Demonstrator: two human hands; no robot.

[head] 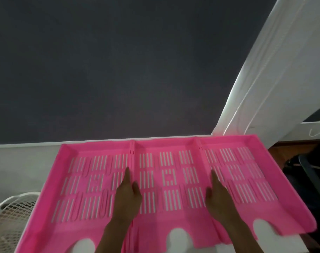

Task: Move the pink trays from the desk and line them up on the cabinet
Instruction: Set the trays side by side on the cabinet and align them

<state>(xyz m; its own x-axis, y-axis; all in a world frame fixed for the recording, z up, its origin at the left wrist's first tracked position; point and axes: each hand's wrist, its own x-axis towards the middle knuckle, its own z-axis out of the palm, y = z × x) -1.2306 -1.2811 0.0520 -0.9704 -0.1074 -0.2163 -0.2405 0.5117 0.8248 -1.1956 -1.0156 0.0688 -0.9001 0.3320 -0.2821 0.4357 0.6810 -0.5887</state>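
Three pink slotted trays lie side by side on the white cabinet top (15,161): the left tray (79,189), the middle tray (168,179) and the right tray (250,176). Their long edges touch. My left hand (127,196) lies flat over the seam between the left and middle trays, fingers apart. My right hand (217,196) rests flat over the seam between the middle and right trays. Neither hand grips anything.
A dark grey wall (110,70) rises right behind the trays. A white curtain or blind (275,70) hangs at the right. A white mesh basket (11,216) stands low at the left. Dark objects (308,172) sit on the floor at the right.
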